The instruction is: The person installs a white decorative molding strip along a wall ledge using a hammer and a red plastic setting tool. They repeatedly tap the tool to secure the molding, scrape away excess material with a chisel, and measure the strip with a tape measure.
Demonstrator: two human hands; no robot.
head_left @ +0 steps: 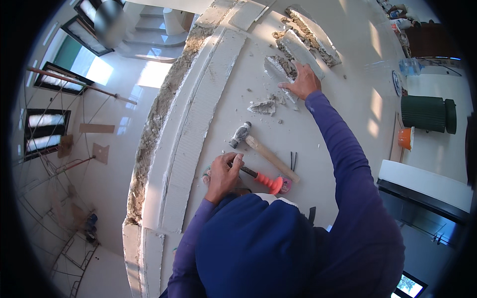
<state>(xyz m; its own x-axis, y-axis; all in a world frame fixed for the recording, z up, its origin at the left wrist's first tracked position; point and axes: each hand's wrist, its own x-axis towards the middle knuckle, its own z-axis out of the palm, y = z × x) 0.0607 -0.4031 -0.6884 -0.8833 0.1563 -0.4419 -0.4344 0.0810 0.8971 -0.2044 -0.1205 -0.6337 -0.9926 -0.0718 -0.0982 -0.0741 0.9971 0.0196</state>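
My right hand (pixel 304 82) reaches out to the far side and grips a broken tile piece (pixel 278 71) with crumbly mortar on it, thumb and fingers spread across its edge. Closer in, my left hand (pixel 222 176) is closed around the dark shaft of a chisel (pixel 267 182) with a red-orange hand guard; the chisel's tip is hidden by the hand. A hammer (pixel 261 149) with a wooden handle and dusty metal head lies just beyond the chisel. Larger tile slabs (pixel 314 35) with mortar lie past my right hand.
A raised ledge with ribbed tile strips (pixel 203 119) and a rough broken edge (pixel 158 116) runs along my left. Small rubble (pixel 263 107) is scattered on the pale floor. Scaffolding (pixel 52 184) stands far left; a green bin (pixel 425 114) and orange bucket (pixel 405 138) stand right.
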